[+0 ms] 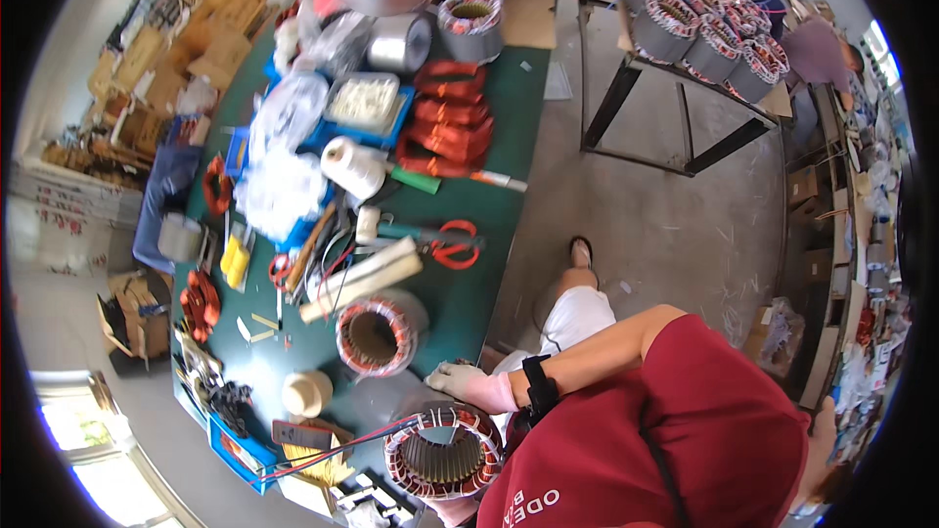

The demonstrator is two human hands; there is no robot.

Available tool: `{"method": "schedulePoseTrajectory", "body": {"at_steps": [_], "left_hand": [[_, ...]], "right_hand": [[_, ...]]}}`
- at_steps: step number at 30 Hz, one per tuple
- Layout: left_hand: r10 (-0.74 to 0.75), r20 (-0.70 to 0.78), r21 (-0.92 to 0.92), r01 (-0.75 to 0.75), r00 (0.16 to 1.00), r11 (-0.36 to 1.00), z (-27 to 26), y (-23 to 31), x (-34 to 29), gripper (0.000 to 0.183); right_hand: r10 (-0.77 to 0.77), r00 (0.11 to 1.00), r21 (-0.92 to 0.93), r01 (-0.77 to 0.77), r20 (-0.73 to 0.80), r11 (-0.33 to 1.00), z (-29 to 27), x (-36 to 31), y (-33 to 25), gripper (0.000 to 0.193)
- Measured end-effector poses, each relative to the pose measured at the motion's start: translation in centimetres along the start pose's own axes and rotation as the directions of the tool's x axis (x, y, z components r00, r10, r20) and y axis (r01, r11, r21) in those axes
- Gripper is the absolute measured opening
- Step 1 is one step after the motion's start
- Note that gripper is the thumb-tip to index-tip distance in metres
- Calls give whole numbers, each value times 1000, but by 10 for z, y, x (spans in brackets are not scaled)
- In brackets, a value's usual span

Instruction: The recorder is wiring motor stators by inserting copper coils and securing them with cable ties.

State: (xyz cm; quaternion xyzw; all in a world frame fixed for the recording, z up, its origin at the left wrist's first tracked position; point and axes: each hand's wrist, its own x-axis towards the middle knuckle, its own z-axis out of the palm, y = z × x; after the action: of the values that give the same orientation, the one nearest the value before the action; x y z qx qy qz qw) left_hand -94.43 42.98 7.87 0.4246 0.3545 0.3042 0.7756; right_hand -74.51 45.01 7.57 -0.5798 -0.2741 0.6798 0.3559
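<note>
A motor stator [494, 435] with laced red-and-white windings faces up at the table's near edge. Red and dark leads [337, 450] run from its rim to the left. My right hand [468, 383], in a pale glove with pink at the wrist, is closed against the stator's far side; a black band circles that wrist. Only part of my left hand [455, 511] shows at the stator's near rim, its fingers hidden beneath. Just beyond my right hand stands a second wound stator [411, 318].
The green table [460, 293] carries red-handled scissors [456, 244], a thread cone [352, 166], red copper coils [445, 127], a beige round piece [307, 394] and a blue bin [240, 450]. Several stators [660, 34] crowd a metal-legged table at the far right, near another person [817, 49].
</note>
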Motion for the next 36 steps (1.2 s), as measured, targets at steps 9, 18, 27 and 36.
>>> {"method": "schedulePoseTrajectory", "body": {"at_steps": [9, 18, 27, 36], "left_hand": [[-104, 482, 476, -160, 870, 865, 210, -26, 155, 51], [-358, 687, 667, -353, 633, 656, 394, -43, 260, 50], [-865, 403, 470, 742, 300, 477, 589, -136, 240, 45], [-917, 335, 619, 682, 219, 389, 750, -322, 158, 34]], "right_hand": [[-219, 909, -141, 179, -355, 974, -229, -90, 8, 48], [-29, 744, 745, 667, -667, -24, -366, -145, 83, 35], [-115, 268, 288, 932, -956, -221, -389, -324, 146, 45], [144, -30, 21, 940, -989, 340, -461, -500, 215, 53]]}}
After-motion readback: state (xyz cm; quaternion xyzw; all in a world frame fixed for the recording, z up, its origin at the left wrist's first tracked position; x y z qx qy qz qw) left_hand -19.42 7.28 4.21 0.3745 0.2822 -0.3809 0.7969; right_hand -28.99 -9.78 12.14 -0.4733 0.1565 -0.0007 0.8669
